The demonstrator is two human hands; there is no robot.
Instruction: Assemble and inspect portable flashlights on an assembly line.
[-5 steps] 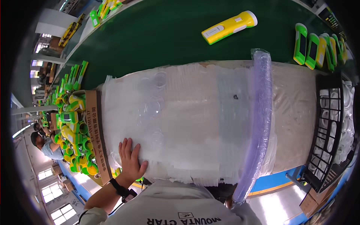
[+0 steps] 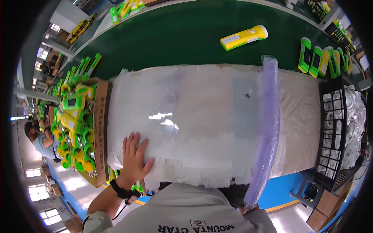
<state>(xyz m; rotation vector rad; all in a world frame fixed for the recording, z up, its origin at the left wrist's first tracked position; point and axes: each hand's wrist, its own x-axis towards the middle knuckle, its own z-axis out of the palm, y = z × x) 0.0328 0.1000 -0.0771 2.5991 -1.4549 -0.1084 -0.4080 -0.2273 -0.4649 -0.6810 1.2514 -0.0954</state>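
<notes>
In the head view, looking down, a tabletop (image 2: 206, 132) covered in whitish plastic sheeting fills the middle. The left hand (image 2: 136, 160) lies palm down on its near left part, fingers lightly parted and thumb out, holding nothing. Right of centre, a long, purple-tinted roll of clear plastic (image 2: 271, 116) runs from the far edge to past the near edge. The right hand (image 2: 250, 211) is at the roll's near end, mostly hidden; I cannot tell how its fingers are set. The roll looks light, soft and rather slippery, likely to bend if lifted by one end; a hold around its middle, or at both ends, should suit it. At left stands a carton (image 2: 101, 136) of green-and-yellow torch parts; at right, a black crate (image 2: 344, 134) of white rings (image 2: 352, 128). Beyond, a yellow torch (image 2: 244, 37) lies on a dark green surface (image 2: 167, 42), with more torches (image 2: 316, 61) at far right.
</notes>
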